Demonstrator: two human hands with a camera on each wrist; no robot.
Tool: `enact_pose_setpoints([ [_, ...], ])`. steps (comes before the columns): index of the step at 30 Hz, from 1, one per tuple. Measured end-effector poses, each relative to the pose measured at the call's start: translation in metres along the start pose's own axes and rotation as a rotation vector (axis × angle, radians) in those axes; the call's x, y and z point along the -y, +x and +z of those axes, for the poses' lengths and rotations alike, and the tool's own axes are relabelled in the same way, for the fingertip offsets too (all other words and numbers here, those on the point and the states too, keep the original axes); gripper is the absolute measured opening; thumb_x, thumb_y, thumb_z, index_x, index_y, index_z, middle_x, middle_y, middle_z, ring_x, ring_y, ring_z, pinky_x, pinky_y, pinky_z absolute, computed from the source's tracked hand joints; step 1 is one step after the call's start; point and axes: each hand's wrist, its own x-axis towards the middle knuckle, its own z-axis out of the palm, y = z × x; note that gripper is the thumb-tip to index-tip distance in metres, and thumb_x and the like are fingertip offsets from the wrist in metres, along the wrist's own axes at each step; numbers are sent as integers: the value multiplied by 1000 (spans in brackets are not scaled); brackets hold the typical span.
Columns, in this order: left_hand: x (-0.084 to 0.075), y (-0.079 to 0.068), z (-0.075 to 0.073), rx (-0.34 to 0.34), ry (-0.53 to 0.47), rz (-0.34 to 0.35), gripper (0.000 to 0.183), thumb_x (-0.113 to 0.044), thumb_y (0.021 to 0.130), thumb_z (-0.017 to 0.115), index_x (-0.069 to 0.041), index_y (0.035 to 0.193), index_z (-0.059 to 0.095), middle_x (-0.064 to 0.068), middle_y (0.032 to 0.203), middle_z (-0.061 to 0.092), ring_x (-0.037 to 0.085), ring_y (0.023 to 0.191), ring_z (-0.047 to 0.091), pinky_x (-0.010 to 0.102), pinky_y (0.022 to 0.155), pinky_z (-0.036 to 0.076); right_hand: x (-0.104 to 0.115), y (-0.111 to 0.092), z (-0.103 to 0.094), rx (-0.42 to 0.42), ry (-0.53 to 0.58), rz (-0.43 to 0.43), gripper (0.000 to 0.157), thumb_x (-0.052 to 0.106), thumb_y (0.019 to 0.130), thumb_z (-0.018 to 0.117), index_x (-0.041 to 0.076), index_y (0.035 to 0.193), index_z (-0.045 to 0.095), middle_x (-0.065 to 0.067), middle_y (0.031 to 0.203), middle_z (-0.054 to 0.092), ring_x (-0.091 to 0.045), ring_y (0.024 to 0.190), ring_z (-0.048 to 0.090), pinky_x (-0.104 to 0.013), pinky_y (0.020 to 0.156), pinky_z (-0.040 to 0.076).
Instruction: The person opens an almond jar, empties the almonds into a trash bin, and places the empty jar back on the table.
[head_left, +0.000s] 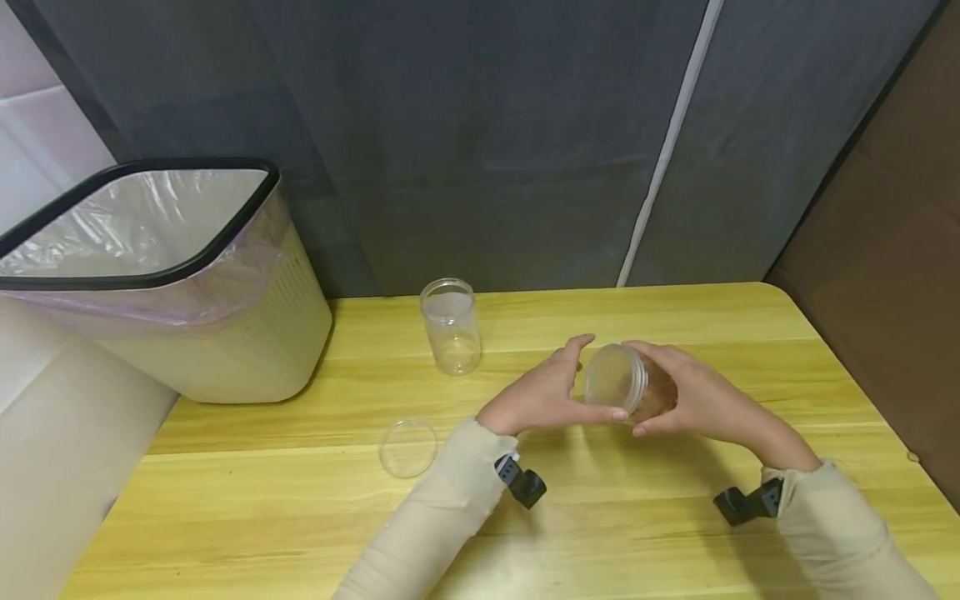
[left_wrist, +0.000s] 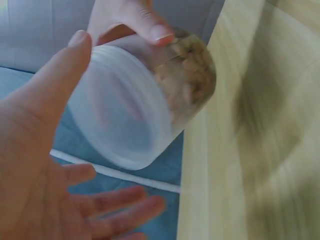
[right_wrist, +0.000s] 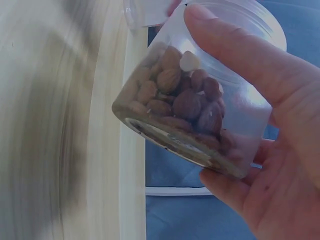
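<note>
My right hand grips a clear plastic jar of brown nuts by its side, tilted above the table. A translucent white lid covers the jar's mouth, which faces my left hand. That left hand is spread, with its thumb at the lid's edge and the other fingers apart from it in the left wrist view. An empty clear jar stands upright toward the back of the table. Nearer me, left of my left forearm, a round clear lid lies flat.
A cream waste bin with a black rim and a plastic liner stands at the left. Behind the wooden table hangs a dark grey curtain with a white cord. A brown panel borders the right side.
</note>
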Motion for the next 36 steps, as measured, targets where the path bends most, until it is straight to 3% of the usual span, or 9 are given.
enact_pose_setpoints([
  [3,-1,-1,-5,2,111,113,105,-51,69,75,-22,147,12,7,144,27,19,127,33,39,96,38,-1,2,-3,14,-6,-6,100,48,59,82,5,138,36,-14,127,48,-31,113,47,-54,89,38],
  [7,-1,0,-6,12,249,336,104,-27,67,83,-28,146,15,5,147,19,18,134,19,40,100,33,1,3,-5,41,1,12,101,52,60,79,4,138,36,-16,130,46,-33,115,45,-54,91,36],
  [10,-1,1,-5,-11,300,391,99,-17,67,83,-28,144,23,6,145,24,17,133,21,36,99,35,4,5,-6,53,8,10,100,56,61,77,6,138,37,-14,131,46,-31,115,45,-52,91,37],
  [14,0,2,-5,-36,302,337,90,-22,69,82,-24,142,29,5,134,38,16,122,36,29,94,39,7,7,-6,61,14,-3,97,56,60,77,11,137,39,-10,129,48,-27,113,46,-51,90,38],
  [24,-3,3,-2,-20,62,72,71,-50,73,71,-17,128,42,0,104,59,11,87,56,24,69,47,7,7,-5,98,-29,-13,102,57,58,78,5,137,38,-12,130,47,-29,115,46,-49,91,38],
  [28,-5,4,1,-17,67,-88,80,-67,74,58,-10,129,44,6,102,63,11,80,59,27,66,48,8,6,-5,113,-18,-8,104,58,59,76,2,138,37,-14,131,46,-30,116,45,-48,91,39],
  [30,-5,4,3,-27,88,-129,88,-72,74,52,-5,131,43,9,105,63,13,83,60,29,68,48,8,6,-4,115,-6,-4,105,58,59,76,2,138,36,-14,131,46,-29,115,46,-48,90,40],
  [33,-3,4,4,-53,125,-85,94,-72,74,52,-6,138,36,9,123,55,15,100,56,32,80,47,7,5,-5,110,-9,10,104,55,59,78,3,139,35,-14,130,47,-28,112,47,-47,88,41],
  [36,0,3,4,-49,188,117,98,-62,71,66,-15,145,23,5,140,38,16,123,40,37,96,38,6,3,-6,105,-15,20,103,50,59,81,3,138,36,-15,128,48,-29,111,48,-47,88,41],
])
